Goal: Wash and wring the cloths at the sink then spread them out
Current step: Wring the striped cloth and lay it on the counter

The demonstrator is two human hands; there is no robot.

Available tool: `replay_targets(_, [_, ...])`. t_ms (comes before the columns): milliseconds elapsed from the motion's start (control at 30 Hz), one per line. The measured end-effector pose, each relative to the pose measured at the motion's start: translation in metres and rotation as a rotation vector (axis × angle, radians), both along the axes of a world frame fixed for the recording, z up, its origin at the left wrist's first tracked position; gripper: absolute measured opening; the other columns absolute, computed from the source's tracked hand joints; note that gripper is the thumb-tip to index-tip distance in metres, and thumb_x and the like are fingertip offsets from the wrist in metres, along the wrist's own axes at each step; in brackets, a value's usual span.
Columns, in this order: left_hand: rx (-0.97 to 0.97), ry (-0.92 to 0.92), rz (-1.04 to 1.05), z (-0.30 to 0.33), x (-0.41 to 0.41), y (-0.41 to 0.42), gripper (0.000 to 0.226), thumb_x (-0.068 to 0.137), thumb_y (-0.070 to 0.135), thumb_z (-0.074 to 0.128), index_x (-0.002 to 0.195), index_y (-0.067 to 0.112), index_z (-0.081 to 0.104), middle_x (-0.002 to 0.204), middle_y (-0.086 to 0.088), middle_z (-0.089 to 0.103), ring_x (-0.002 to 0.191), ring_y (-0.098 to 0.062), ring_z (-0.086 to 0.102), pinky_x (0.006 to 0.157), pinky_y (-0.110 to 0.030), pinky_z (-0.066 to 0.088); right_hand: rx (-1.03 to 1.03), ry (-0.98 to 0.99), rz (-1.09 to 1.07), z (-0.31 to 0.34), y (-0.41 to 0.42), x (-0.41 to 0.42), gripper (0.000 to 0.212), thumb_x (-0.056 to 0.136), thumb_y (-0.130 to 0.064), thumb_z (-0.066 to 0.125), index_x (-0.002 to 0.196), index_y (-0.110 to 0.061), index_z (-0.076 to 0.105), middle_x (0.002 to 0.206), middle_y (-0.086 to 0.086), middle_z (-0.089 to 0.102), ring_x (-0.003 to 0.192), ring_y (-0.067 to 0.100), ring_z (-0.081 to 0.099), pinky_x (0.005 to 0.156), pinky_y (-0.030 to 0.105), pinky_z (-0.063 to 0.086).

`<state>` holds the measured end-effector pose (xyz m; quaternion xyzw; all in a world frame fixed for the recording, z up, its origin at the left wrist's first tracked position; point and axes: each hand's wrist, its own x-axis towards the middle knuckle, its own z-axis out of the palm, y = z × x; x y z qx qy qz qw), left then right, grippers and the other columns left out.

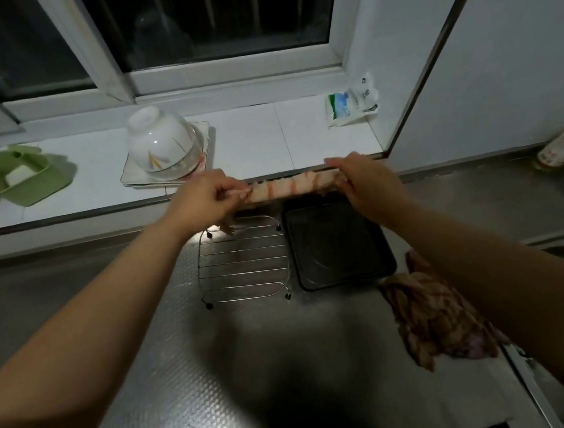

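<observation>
Both forearms reach over the steel counter; the left hand (204,200) and right hand (361,179) each pinch one end of the striped cloth (292,187), stretched between their fingers above the wire rack (243,260). Soft, limp and probably damp, it handles best gripped at the corners.

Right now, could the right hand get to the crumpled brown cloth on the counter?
Probably yes, but not freely: the right hand is busy gripping the striped cloth with the left hand. The brown cloth lies uncovered just under that forearm.
</observation>
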<state>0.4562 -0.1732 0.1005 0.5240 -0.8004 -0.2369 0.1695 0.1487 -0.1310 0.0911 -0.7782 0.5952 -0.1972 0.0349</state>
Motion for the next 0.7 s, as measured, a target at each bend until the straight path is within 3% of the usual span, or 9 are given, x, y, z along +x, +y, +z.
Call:
replay_targets(67, [-0.038, -0.232, -0.090, -0.044, -0.001, 0.016, 0.025, 0.093, 0.037, 0.059, 0.116, 0.033, 0.069, 0.101, 0.003, 0.059, 0.098, -0.019, 0.054, 0.080, -0.034, 0.045, 0.098, 0.137, 0.058, -0.044, 0.011, -0.004, 0.043, 0.092, -0.011, 0.054, 0.134, -0.015, 0.049, 0.117, 0.011, 0.059, 0.103, 0.028, 0.056, 0.086, 0.041, 0.044])
replay_targets(167, [0.067, -0.333, -0.202, -0.107, -0.004, 0.049, 0.029, 0.094, 0.035, 0.057, 0.122, 0.034, 0.066, 0.119, -0.004, 0.058, 0.114, -0.028, 0.051, 0.092, -0.035, 0.043, 0.326, 0.265, 0.090, -0.101, 0.034, 0.000, 0.037, 0.092, -0.015, 0.051, 0.128, -0.021, 0.052, 0.128, 0.009, 0.052, 0.111, 0.029, 0.052, 0.091, 0.042, 0.040])
replay_targets(233, [0.107, -0.374, -0.236, -0.134, -0.004, 0.068, 0.035, 0.096, 0.036, 0.053, 0.129, 0.035, 0.060, 0.117, -0.004, 0.055, 0.112, -0.026, 0.050, 0.092, -0.034, 0.042, 0.414, 0.258, 0.110, -0.126, 0.051, 0.005, 0.032, 0.093, -0.017, 0.049, 0.124, -0.017, 0.055, 0.131, 0.011, 0.049, 0.114, 0.032, 0.050, 0.092, 0.043, 0.038])
replay_targets(333, [0.045, -0.356, -0.200, -0.151, -0.004, 0.082, 0.039, 0.092, 0.032, 0.052, 0.130, 0.036, 0.059, 0.101, -0.004, 0.055, 0.097, -0.027, 0.055, 0.080, -0.036, 0.046, 0.389, 0.124, 0.106, -0.145, 0.067, 0.007, 0.021, 0.088, -0.014, 0.055, 0.107, -0.009, 0.063, 0.113, 0.015, 0.057, 0.098, 0.036, 0.057, 0.077, 0.043, 0.044])
replay_targets(433, [-0.058, -0.260, -0.175, -0.153, 0.001, 0.084, 0.041, 0.085, 0.022, 0.059, 0.124, 0.031, 0.064, 0.092, -0.005, 0.055, 0.081, -0.027, 0.058, 0.068, -0.034, 0.047, 0.308, 0.086, 0.105, -0.148, 0.068, 0.001, 0.014, 0.080, -0.012, 0.055, 0.093, -0.011, 0.062, 0.096, 0.011, 0.060, 0.078, 0.031, 0.059, 0.065, 0.038, 0.044])
replay_targets(533, [-0.102, -0.231, -0.202, -0.152, 0.006, 0.085, 0.042, 0.086, 0.030, 0.044, 0.123, 0.031, 0.064, 0.094, -0.004, 0.054, 0.082, -0.024, 0.057, 0.066, -0.033, 0.051, 0.279, 0.099, 0.126, -0.140, 0.070, -0.008, 0.016, 0.080, -0.015, 0.046, 0.089, -0.012, 0.059, 0.088, 0.010, 0.060, 0.068, 0.026, 0.056, 0.059, 0.033, 0.041])
replay_targets(700, [-0.201, -0.293, -0.296, -0.159, 0.016, 0.094, 0.034, 0.091, 0.041, 0.047, 0.118, 0.030, 0.067, 0.108, -0.005, 0.051, 0.093, -0.023, 0.053, 0.066, -0.033, 0.053, 0.358, 0.258, 0.256, -0.138, 0.083, -0.026, 0.031, 0.080, -0.031, 0.042, 0.089, -0.016, 0.067, 0.093, 0.004, 0.062, 0.076, 0.022, 0.058, 0.061, 0.034, 0.048])
